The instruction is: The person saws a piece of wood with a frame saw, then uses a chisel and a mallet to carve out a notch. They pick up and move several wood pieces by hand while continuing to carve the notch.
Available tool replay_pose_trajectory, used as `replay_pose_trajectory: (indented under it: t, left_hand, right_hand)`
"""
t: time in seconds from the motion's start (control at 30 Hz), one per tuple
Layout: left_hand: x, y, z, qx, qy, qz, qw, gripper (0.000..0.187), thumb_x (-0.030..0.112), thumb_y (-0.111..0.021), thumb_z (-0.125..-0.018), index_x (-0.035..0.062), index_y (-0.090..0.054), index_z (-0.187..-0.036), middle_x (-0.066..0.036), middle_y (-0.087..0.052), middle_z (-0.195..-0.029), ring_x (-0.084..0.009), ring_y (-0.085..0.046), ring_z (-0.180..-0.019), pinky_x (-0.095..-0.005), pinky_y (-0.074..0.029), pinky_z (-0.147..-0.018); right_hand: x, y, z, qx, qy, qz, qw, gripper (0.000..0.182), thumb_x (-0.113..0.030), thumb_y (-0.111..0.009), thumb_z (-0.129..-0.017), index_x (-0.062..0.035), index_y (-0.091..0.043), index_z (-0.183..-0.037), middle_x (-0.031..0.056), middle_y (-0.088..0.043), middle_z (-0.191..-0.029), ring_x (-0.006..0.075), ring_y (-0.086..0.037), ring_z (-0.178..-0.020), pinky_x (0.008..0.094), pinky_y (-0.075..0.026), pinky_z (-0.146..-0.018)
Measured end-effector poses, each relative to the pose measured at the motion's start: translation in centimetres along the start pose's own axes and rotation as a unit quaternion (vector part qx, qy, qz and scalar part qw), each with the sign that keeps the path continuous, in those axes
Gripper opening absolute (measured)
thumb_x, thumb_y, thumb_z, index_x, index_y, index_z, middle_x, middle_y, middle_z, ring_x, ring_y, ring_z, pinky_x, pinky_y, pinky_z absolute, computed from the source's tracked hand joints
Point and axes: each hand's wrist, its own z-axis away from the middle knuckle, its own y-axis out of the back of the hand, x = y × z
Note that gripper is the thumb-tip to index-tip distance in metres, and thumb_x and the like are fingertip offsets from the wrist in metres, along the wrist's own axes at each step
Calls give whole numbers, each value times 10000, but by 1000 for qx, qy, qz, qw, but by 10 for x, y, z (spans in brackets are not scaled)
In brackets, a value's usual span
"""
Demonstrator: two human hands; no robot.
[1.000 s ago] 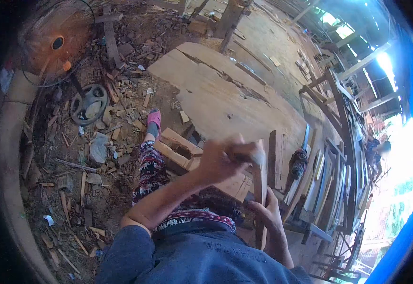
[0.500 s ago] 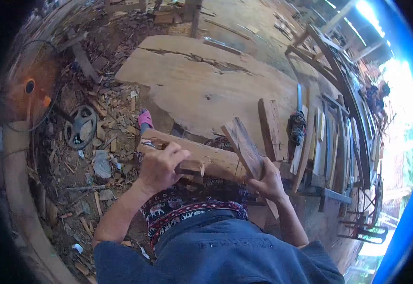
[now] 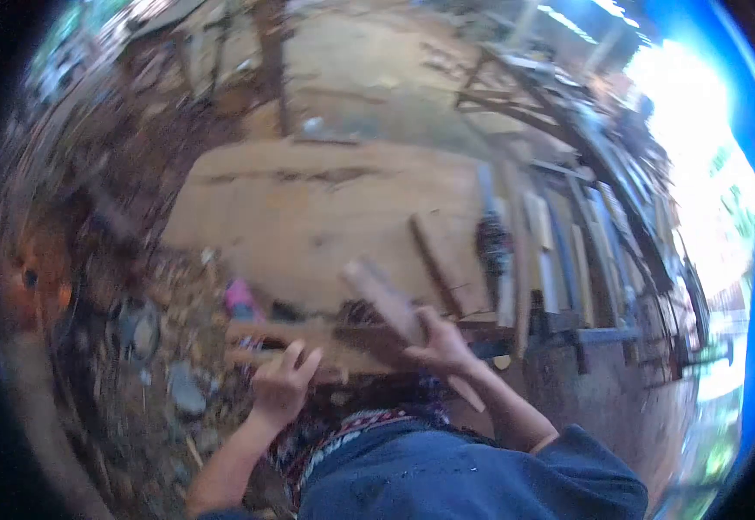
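My right hand (image 3: 442, 345) is closed around a narrow wooden board (image 3: 382, 299), which slants up and left from the grip, its lower end showing below the hand. Across my lap lies a rough wooden beam (image 3: 360, 341), partly behind the held board. Over its left part is my left hand (image 3: 280, 383), with two fingers raised and apart; whether its other fingers touch the beam is blurred. Beyond the beam a large flat wooden slab (image 3: 299, 234) with a dark crack spreads out. Another wooden piece (image 3: 434, 264) lies on its right side.
Several long planks (image 3: 559, 251) lie side by side on the right, near a dark bundle of cord (image 3: 492, 243). Wood scraps litter the ground at left, around a wheel-like object (image 3: 139, 329) and an orange fan (image 3: 35, 277). A pink shoe (image 3: 240, 299) shows by the slab.
The view has tilted up and shifted, with blur. The board stays in my right hand. My left hand's fingers, bent over the beam before, now point up and apart.
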Motion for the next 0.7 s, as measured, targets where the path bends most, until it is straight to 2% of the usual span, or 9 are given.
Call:
replay_pose_trajectory:
  t: [0.03, 0.1, 0.2, 0.33, 0.37, 0.47, 0.53, 0.63, 0.7]
  left_hand:
    - [0, -2, 0, 15, -11, -2, 1000, 384, 127, -588, -790, 173, -631, -1169, -94, -577, -1125, -261, -653, -762, -405, -527, -634]
    - [4, -4, 0, 19, -18, -11, 1000, 388, 143, -595, -788, 175, -631, -1173, -99, -580, -1145, -271, -640, -762, -418, -515, -638]
    - [4, -13, 5, 23, -29, -61, 997, 380, 155, -601, -798, 173, -629, -1177, -98, -583, -1166, -280, -623, -736, -412, -495, -624]
    - [2, -27, 14, 53, -17, -24, 998, 349, 181, -609, -815, 142, -644, -1160, -138, -602, -1170, -322, -642, -797, -449, -509, -668]
    - [3, -28, 15, 42, -2, -1, 999, 334, 219, -671, -793, 118, -653, -1111, -158, -600, -1107, -348, -642, -813, -473, -514, -694]
    - [24, -6, 9, 29, 8, -62, 998, 361, 192, -678, -844, 175, -619, -1200, -151, -619, -1218, -334, -663, -909, -386, -549, -754]
    - [37, 3, 4, 46, 0, -93, 995, 385, 134, -673, -830, 149, -610, -1210, -123, -622, -1222, -327, -664, -904, -400, -547, -755]
    - [49, 1, 10, 3, 102, -5, 995, 414, 167, -678, -831, 134, -599, -1236, -132, -588, -1278, -364, -623, -1024, -440, -532, -816]
    - [56, 8, 9, 10, 99, 30, 995, 412, 173, -677, -832, 133, -603, -1235, -138, -577, -1289, -363, -609, -1056, -443, -523, -840]
  right_hand:
    - [6, -2, 2, 15, 20, 58, 998, 695, -328, -801, -708, -62, -471, -1259, 249, -631, -1106, 414, -608, -1059, 453, -488, -889]
    - [-7, 4, 1, -27, -27, 25, 999, 631, -378, -762, -735, -78, -476, -1211, 259, -617, -1088, 436, -594, -1036, 475, -477, -841]
    - [-24, 13, 9, -25, -34, 63, 997, 606, -382, -730, -742, -70, -476, -1196, 254, -624, -1088, 441, -593, -1030, 484, -480, -854]
    - [-25, 13, 12, -5, -16, 47, 999, 597, -377, -696, -757, -43, -488, -1205, 262, -618, -1098, 423, -585, -1066, 478, -462, -892]
    - [-30, 17, 13, -18, -28, 53, 998, 611, -392, -696, -757, -45, -484, -1212, 261, -624, -1086, 426, -589, -1056, 482, -462, -886]
    - [-35, 17, 17, -40, -50, 40, 997, 622, -429, -690, -760, -55, -484, -1213, 257, -642, -1031, 438, -602, -1013, 497, -463, -868]
    - [-32, 19, 18, -44, -49, 42, 997, 605, -435, -685, -763, -62, -489, -1197, 251, -650, -996, 442, -608, -990, 501, -466, -857]
    - [-32, 19, 22, -33, -39, 32, 998, 592, -432, -681, -767, -66, -491, -1192, 247, -649, -999, 435, -611, -985, 504, -470, -844]
    - [-30, 18, 24, -21, -25, 21, 999, 590, -429, -681, -769, -66, -489, -1192, 243, -651, -1000, 430, -612, -984, 505, -472, -842]
